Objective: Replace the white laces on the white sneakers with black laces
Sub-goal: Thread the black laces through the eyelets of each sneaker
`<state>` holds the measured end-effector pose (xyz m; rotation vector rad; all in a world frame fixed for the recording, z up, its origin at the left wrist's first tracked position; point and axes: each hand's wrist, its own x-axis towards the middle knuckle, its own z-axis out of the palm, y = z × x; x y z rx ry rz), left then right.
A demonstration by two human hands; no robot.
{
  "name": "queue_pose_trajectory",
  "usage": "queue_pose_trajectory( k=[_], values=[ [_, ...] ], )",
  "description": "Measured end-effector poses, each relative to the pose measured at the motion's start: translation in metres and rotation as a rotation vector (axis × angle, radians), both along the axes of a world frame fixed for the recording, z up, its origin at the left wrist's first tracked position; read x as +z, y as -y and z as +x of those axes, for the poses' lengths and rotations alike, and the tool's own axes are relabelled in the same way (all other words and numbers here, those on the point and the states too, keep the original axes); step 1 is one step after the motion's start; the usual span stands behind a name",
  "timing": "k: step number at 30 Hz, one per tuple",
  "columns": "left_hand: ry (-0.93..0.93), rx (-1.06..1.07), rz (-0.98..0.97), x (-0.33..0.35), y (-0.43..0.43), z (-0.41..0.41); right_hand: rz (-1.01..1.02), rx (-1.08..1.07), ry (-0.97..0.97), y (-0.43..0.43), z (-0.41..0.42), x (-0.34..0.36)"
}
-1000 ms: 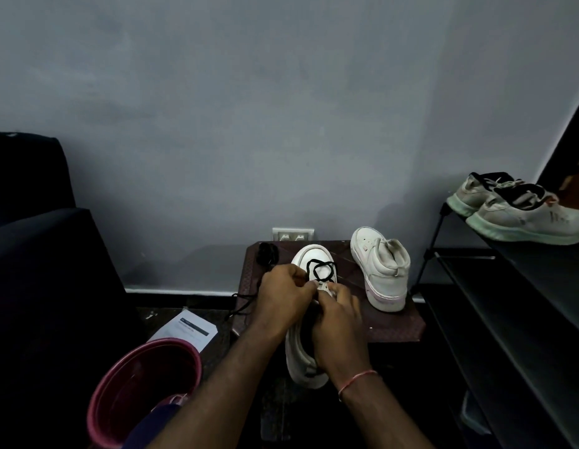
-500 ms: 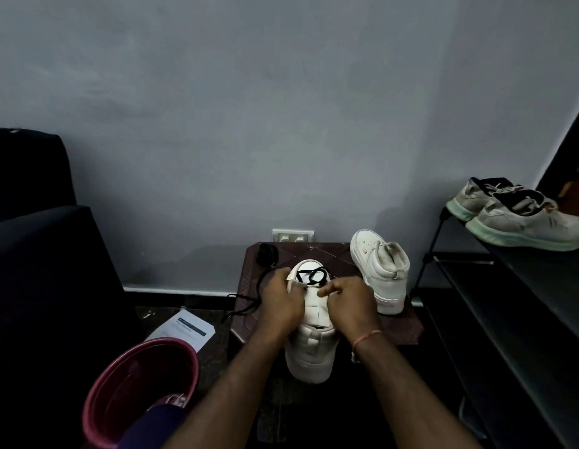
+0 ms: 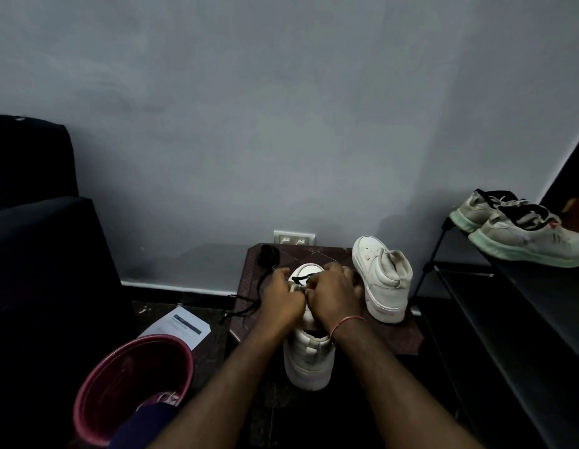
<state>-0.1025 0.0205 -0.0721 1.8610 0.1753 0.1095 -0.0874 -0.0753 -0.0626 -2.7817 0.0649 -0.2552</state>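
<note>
A white high-top sneaker (image 3: pixel 309 358) lies toe-away on a small dark red table (image 3: pixel 408 335), heel hanging over the near edge. A black lace (image 3: pixel 299 279) crosses its front eyelets. My left hand (image 3: pixel 280 298) and my right hand (image 3: pixel 335 296) sit side by side over the eyelets, fingers curled and pinching at the lace and upper. The lace's loose end (image 3: pixel 246 307) trails off the table's left side. A second white sneaker (image 3: pixel 383 277) with no lace visible stands at the right of the table. A black bundle (image 3: pixel 268 254) lies at the table's back left.
A dark red bucket (image 3: pixel 132 384) stands on the floor at lower left, a printed paper (image 3: pixel 181 325) beside it. A black sofa (image 3: pixel 39 254) fills the left. A black shoe rack (image 3: pixel 521 306) at right carries two grey-white trainers (image 3: pixel 521 234). A wall socket (image 3: pixel 294 237) sits behind the table.
The sneaker turned from lying on its side to sole-down with the heel toward me. Both hands closed in together over the front eyelets, covering most of the black lace.
</note>
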Motion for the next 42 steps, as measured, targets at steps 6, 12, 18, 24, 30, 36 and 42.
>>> queue_pose_trajectory(
  k=[6, 12, 18, 24, 30, 36, 42],
  values=[
    [-0.011, -0.048, -0.161, 0.005, 0.005, 0.013, 0.153, 0.006, -0.017, 0.003, 0.000, 0.000],
    [0.002, 0.076, -0.214, -0.002, 0.012, 0.018, 1.457, 0.111, 0.016, 0.019, 0.002, 0.036],
    [-0.015, 0.074, -0.189, -0.007, 0.014, 0.018, 1.336, 0.159, 0.181, 0.052, -0.005, 0.114],
    [0.001, 0.053, -0.091, -0.004, 0.016, 0.014, -0.428, 0.306, -0.218, 0.056, -0.017, 0.071],
    [0.012, 0.095, -0.041, 0.000, 0.016, 0.009, 0.030, 0.314, -0.141, 0.063, -0.011, 0.060],
    [0.003, 0.084, 0.064, 0.004, 0.018, 0.006, 1.975, 0.379, 0.257, 0.063, -0.007, 0.088],
    [-0.012, 0.096, 0.068, 0.002, 0.016, 0.006, 1.960, 0.184, 0.476, 0.060, 0.017, 0.092]
  ],
)
